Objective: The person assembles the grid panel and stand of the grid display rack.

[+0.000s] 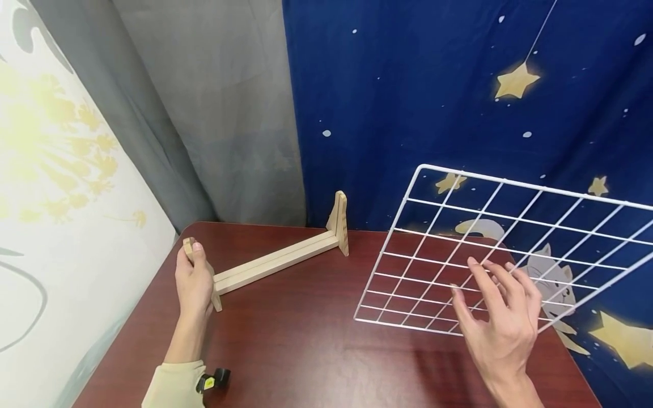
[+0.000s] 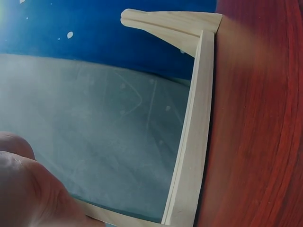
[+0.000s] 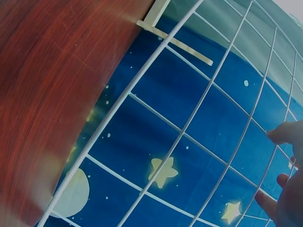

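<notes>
A pale wooden stand has a grooved crossbar between two upright end pieces. My left hand grips its near left end piece, thumb along the top. In the left wrist view, the crossbar runs up to the far end piece, close over the table. On the right, a white wire grid panel is held tilted above the table. My right hand holds it by the inner wires, fingers and thumb bent at the mesh. The right wrist view shows fingertips on the wires, the hand partly cut off.
The dark red-brown table has its back edge against a grey curtain and a blue star-patterned curtain. A white patterned wall covering stands along the left side. The grid panel extends past the table's right edge.
</notes>
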A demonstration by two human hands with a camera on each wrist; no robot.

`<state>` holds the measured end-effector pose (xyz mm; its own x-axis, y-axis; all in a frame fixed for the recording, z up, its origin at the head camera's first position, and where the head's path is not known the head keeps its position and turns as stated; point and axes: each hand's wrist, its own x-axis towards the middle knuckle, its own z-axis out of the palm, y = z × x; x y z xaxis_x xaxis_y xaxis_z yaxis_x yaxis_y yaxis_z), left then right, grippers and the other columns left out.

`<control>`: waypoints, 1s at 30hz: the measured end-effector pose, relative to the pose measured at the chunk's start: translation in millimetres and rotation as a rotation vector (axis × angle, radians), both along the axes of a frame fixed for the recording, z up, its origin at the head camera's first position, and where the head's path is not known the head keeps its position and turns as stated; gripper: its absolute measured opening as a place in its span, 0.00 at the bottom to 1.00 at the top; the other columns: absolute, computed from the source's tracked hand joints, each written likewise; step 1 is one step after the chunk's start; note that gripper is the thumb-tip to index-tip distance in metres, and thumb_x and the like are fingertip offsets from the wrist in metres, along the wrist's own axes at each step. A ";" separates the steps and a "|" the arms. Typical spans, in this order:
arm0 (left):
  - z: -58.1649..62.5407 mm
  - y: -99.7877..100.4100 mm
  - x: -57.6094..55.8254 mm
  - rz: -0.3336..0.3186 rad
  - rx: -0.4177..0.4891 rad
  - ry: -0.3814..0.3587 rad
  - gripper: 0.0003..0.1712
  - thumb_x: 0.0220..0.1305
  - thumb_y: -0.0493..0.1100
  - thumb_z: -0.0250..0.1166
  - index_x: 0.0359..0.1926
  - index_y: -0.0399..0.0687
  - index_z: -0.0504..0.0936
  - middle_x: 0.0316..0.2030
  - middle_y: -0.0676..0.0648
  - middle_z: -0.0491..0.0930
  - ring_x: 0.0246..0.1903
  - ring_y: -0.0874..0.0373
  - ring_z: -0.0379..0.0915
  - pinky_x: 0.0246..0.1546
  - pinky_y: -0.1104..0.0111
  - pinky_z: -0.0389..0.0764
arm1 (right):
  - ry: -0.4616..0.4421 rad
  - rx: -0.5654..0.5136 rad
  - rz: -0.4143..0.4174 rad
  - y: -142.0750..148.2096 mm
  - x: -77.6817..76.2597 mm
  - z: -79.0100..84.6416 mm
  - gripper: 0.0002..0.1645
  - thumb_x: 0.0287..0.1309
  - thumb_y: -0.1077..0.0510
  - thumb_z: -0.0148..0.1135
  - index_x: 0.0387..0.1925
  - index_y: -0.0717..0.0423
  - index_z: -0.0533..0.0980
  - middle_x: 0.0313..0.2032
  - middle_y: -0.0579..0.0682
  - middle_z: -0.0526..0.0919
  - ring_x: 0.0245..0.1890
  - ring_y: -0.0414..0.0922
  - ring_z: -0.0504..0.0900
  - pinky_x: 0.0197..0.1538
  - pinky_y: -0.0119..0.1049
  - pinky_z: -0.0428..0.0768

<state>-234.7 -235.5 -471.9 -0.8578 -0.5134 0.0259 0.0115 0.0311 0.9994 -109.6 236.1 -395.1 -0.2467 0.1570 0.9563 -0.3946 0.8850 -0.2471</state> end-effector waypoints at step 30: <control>-0.7 18.6 2.4 -0.037 -0.130 -0.025 0.32 0.84 0.60 0.44 0.81 0.59 0.61 0.59 0.51 0.74 0.56 0.66 0.67 0.57 0.73 0.68 | -0.014 0.033 0.013 1.8 -2.5 -7.2 0.28 0.69 0.37 0.65 0.51 0.57 0.89 0.47 0.66 0.88 0.57 0.69 0.78 0.69 0.22 0.68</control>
<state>-232.3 -217.0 -472.7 -0.8773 -0.4751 0.0682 -0.0099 0.1599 0.9871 -112.1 237.9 -402.3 -0.2618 0.1222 0.9573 -0.4025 0.8878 -0.2234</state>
